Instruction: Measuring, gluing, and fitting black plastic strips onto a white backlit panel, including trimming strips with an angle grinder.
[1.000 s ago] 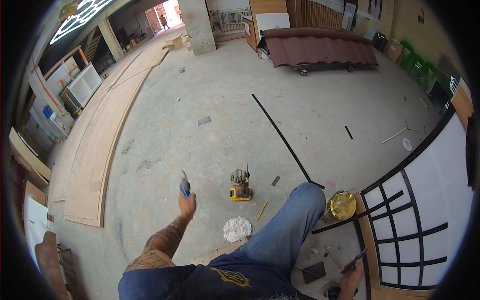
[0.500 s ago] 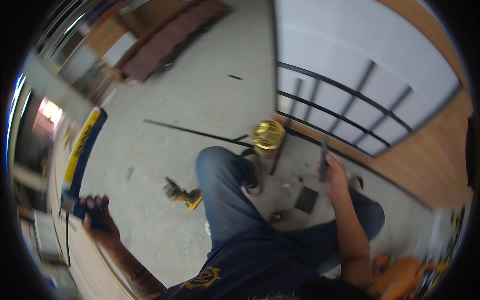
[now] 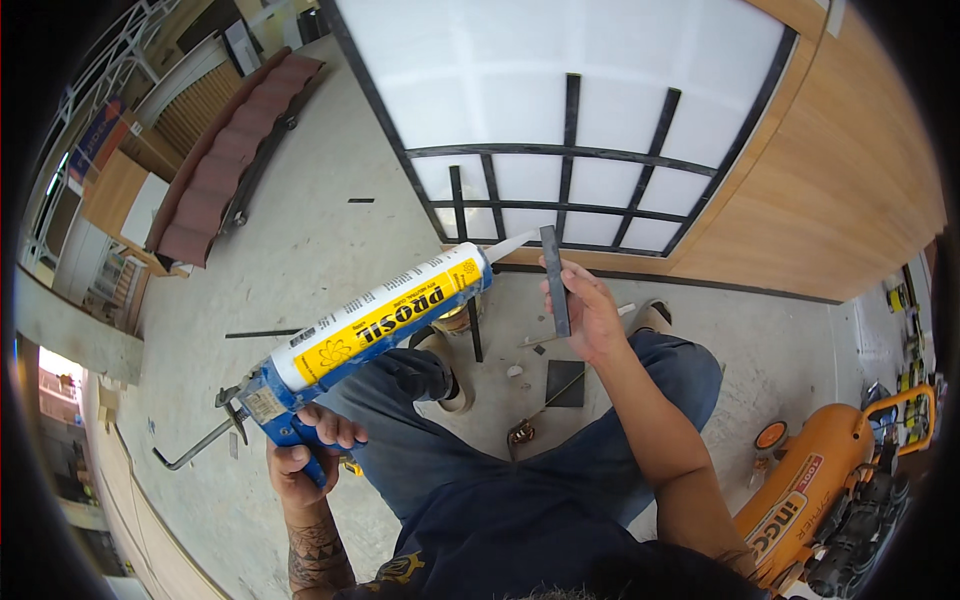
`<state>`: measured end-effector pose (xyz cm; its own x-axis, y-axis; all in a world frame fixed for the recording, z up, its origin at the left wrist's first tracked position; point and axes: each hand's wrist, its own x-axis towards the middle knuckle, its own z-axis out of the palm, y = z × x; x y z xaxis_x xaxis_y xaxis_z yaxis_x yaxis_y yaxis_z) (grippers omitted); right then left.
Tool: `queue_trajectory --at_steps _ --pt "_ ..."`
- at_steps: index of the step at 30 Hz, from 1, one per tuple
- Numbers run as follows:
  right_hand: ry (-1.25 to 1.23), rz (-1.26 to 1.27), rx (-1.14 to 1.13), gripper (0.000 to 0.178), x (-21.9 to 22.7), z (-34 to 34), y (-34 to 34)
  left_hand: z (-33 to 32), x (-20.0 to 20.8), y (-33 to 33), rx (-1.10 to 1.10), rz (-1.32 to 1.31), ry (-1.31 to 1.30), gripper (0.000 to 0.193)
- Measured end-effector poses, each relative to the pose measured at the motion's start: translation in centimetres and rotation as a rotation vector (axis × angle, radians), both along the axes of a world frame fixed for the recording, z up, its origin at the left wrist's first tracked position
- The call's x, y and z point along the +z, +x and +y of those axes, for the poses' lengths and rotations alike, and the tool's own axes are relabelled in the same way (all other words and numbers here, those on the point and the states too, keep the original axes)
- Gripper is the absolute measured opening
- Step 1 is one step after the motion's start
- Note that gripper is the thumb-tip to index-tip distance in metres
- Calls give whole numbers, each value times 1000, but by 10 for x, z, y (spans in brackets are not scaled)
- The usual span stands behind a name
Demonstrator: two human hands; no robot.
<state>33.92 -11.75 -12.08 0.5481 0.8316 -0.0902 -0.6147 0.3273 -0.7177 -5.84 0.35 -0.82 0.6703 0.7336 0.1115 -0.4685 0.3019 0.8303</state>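
Observation:
My left hand (image 3: pixel 310 450) is wrapped round the handle of a blue caulking gun (image 3: pixel 262 400). A white, yellow and blue sealant cartridge (image 3: pixel 385 315) lies in its cradle. The cartridge's pale nozzle (image 3: pixel 515 244) reaches the upper end of a short dark strip (image 3: pixel 555 285); whether they touch I cannot tell. My right hand (image 3: pixel 588 310) grips that strip between thumb and fingers, holding it nearly upright. Beyond both hands stands a white panel (image 3: pixel 460 80) with a grid of black strips (image 3: pixel 565 150) across its lower part.
A wooden frame (image 3: pixel 850 150) surrounds the panel. An orange air compressor (image 3: pixel 810 490) stands at my right. On the floor between my legs lie a dark square plate (image 3: pixel 566 383) and a tape measure (image 3: pixel 521 432). Reddish corrugated sheeting (image 3: pixel 235 150) lies at the far left.
My left hand has brought the caulking gun from the far left to the middle, its nozzle now by the strip. My right hand has moved left with the strip. The view has turned.

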Motion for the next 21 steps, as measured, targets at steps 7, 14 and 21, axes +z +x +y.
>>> queue_trajectory --at_steps 7,14,21 --pt "0 12 -27 39 1 -6 5 5 -3 20 -60 17 2 42" --pt "-1 10 -24 38 1 -10 3 3 -6 20 -68 8 -5 41" --pt "-26 12 -35 37 1 -12 7 6 -13 30 -84 2 -31 41"
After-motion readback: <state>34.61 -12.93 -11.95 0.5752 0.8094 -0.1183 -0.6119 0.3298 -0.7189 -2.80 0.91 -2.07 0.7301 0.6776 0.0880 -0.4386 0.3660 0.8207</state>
